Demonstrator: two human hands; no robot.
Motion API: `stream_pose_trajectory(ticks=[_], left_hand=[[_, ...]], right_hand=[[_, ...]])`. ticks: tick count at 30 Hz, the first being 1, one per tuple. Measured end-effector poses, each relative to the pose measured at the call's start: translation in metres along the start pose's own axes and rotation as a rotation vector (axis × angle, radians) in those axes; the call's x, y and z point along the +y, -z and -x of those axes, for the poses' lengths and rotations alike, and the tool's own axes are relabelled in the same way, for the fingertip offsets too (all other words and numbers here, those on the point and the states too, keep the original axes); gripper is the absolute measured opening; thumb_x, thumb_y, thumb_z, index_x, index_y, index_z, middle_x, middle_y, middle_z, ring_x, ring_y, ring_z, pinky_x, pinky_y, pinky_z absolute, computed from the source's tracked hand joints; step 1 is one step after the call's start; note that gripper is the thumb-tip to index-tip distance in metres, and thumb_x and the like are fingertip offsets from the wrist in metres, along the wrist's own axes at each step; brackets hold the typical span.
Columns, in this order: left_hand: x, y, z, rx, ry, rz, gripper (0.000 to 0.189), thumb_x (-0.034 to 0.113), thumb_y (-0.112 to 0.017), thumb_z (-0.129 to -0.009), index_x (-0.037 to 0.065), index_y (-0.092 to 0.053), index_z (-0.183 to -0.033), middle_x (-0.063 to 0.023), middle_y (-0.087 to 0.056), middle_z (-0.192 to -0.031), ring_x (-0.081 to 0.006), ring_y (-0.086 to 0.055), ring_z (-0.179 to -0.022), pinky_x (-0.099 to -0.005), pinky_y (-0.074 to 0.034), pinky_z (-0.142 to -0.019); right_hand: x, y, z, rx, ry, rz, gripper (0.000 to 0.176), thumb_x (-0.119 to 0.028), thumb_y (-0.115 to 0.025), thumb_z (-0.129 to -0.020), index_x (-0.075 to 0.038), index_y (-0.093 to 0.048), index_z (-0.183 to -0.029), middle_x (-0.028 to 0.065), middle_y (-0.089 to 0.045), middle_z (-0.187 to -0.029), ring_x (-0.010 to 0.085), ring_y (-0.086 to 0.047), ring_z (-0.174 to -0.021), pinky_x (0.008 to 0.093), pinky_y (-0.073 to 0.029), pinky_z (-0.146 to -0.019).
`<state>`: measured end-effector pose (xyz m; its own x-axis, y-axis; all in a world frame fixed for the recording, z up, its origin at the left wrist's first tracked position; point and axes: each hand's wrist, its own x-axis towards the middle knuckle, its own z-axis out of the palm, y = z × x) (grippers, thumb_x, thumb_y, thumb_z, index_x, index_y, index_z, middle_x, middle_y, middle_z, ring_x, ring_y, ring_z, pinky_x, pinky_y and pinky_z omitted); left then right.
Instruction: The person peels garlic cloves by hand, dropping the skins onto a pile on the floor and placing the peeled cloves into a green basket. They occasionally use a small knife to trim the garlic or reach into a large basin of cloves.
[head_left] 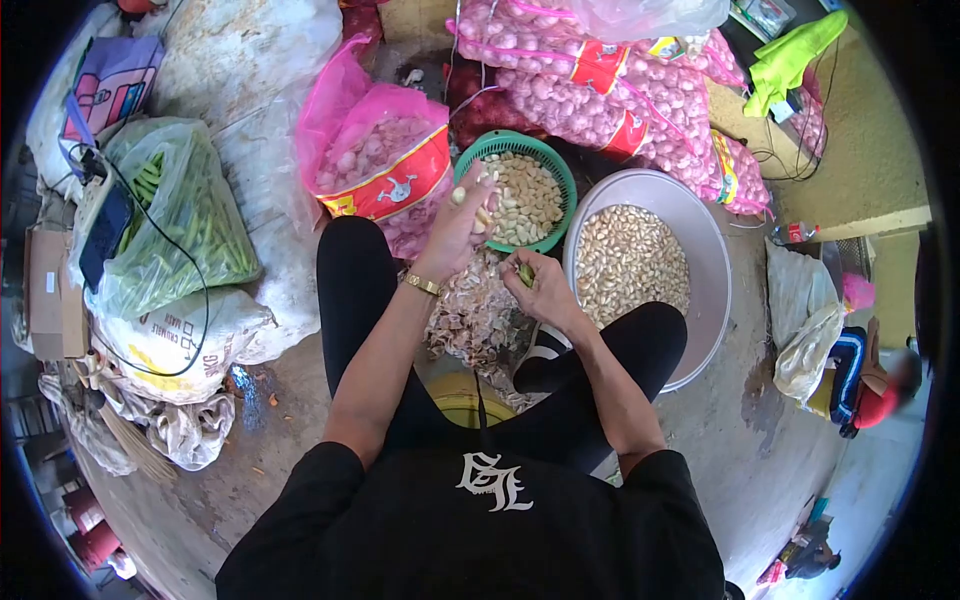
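Observation:
My left hand [459,236] is closed around several garlic cloves [459,195], held beside the near left rim of a green plastic basket [571,175]. Pale peeled cloves [525,195] fill much of that basket. Lower and to the right, my right hand [545,287] grips a small green object [525,272]; its kind is hidden by the fingers. Below both hands lies a heap of garlic skins [465,320] between my legs. A large whitish basin [712,270] stands by my right knee, holding many loose garlic cloves [630,260].
An open pink mesh sack [375,150] of garlic bulbs stands ahead left. Full garlic sacks [600,90] are stacked at the back. Green vegetables in a clear bag [185,215] rest on white sacks at left. Another person [870,380] is at far right.

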<state>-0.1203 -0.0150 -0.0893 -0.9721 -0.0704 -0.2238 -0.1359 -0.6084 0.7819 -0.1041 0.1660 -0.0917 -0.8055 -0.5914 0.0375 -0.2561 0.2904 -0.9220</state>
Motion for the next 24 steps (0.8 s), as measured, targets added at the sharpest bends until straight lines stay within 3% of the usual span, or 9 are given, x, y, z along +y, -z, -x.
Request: stream_pose_trajectory(ticks=[3,5,7,8,10,11,16,22,24], left_hand=[[0.001,0.01,0.007,0.004,0.029,0.097,0.055,0.039,-0.056,-0.097,0.007,-0.042,-0.139,0.002,-0.051,-0.079,-0.0065,-0.048,-0.054,-0.0169,-0.028,-0.039],[0.005,0.014,0.014,0.006,0.063,0.182,0.042,0.04,-0.056,-0.097,0.005,-0.056,-0.12,0.0017,-0.055,-0.076,-0.0059,-0.05,-0.054,-0.016,-0.029,-0.039],[0.008,0.019,0.021,0.034,0.047,0.201,0.04,0.042,-0.055,-0.097,0.004,-0.057,-0.112,0.0014,-0.056,-0.076,-0.0065,-0.05,-0.053,-0.0162,-0.029,-0.039],[0.009,0.022,0.025,0.056,0.036,0.223,0.04,0.043,-0.055,-0.097,0.004,-0.058,-0.105,0.001,-0.056,-0.075,-0.0071,-0.051,-0.052,-0.0164,-0.028,-0.038],[0.013,0.027,0.033,0.056,0.028,0.16,0.04,0.045,-0.052,-0.097,0.006,-0.056,-0.103,0.0002,-0.056,-0.075,-0.007,-0.05,-0.052,-0.0167,-0.028,-0.038],[0.014,0.029,0.037,0.049,0.029,0.096,0.041,0.047,-0.049,-0.098,0.007,-0.055,-0.1,-0.0007,-0.055,-0.075,-0.0068,-0.049,-0.052,-0.017,-0.028,-0.038],[0.007,0.031,0.049,0.191,0.115,-0.165,0.045,0.05,-0.046,-0.099,0.007,-0.055,-0.092,0.0015,-0.053,-0.07,-0.0055,-0.047,-0.049,-0.0193,-0.03,-0.037],[0.023,0.031,0.063,0.187,0.106,-0.126,0.05,0.048,-0.046,-0.099,0.005,-0.06,-0.121,0.0029,-0.053,-0.072,-0.0046,-0.049,-0.053,-0.0194,-0.036,-0.043],[0.024,0.036,0.065,0.175,0.13,-0.087,0.051,0.047,-0.047,-0.1,0.006,-0.058,-0.127,0.0028,-0.054,-0.073,-0.0045,-0.049,-0.054,-0.0196,-0.038,-0.044]], right_hand=[[0.004,-0.004,0.0,-0.031,-0.08,0.006,0.013,-0.012,-0.064,-0.089,0.001,-0.062,-0.087,-0.0015,-0.053,-0.066,0.0057,-0.046,-0.061,0.0242,-0.039,-0.056],[0.009,-0.011,-0.002,-0.057,-0.124,-0.006,0.013,-0.013,-0.066,-0.088,0.0,-0.064,-0.087,-0.0021,-0.053,-0.066,0.0052,-0.046,-0.061,0.0236,-0.039,-0.056],[0.012,-0.022,-0.008,-0.003,0.147,0.148,0.017,-0.017,-0.073,-0.085,-0.001,-0.066,-0.087,-0.004,-0.055,-0.069,0.004,-0.047,-0.062,0.0218,-0.039,-0.056],[0.013,-0.021,-0.009,-0.011,0.151,0.145,0.017,-0.017,-0.073,-0.085,-0.001,-0.066,-0.087,-0.004,-0.055,-0.069,0.004,-0.047,-0.062,0.0218,-0.039,-0.056],[-0.025,-0.013,-0.017,-0.061,-0.255,-0.035,0.023,-0.018,-0.076,-0.082,-0.002,-0.069,-0.096,-0.0025,-0.059,-0.073,0.0045,-0.05,-0.067,0.0212,-0.041,-0.061],[-0.013,-0.021,-0.022,0.058,-0.129,-0.129,0.027,-0.016,-0.074,-0.082,-0.003,-0.07,-0.105,0.0015,-0.062,-0.076,0.007,-0.052,-0.07,0.0243,-0.045,-0.064],[-0.043,-0.031,-0.053,0.16,0.202,-0.152,0.023,-0.01,-0.073,-0.083,-0.002,-0.069,-0.104,0.0061,-0.066,-0.085,0.011,-0.059,-0.075,0.0277,-0.047,-0.067],[-0.045,-0.042,-0.063,0.08,0.311,0.025,0.019,-0.009,-0.071,-0.084,-0.001,-0.068,-0.101,0.0077,-0.067,-0.087,0.0114,-0.061,-0.079,0.0283,-0.048,-0.069],[-0.042,-0.044,-0.066,0.005,0.015,-0.283,0.014,-0.01,-0.066,-0.089,0.001,-0.066,-0.096,0.006,-0.066,-0.086,0.0092,-0.059,-0.077,0.027,-0.048,-0.071]])
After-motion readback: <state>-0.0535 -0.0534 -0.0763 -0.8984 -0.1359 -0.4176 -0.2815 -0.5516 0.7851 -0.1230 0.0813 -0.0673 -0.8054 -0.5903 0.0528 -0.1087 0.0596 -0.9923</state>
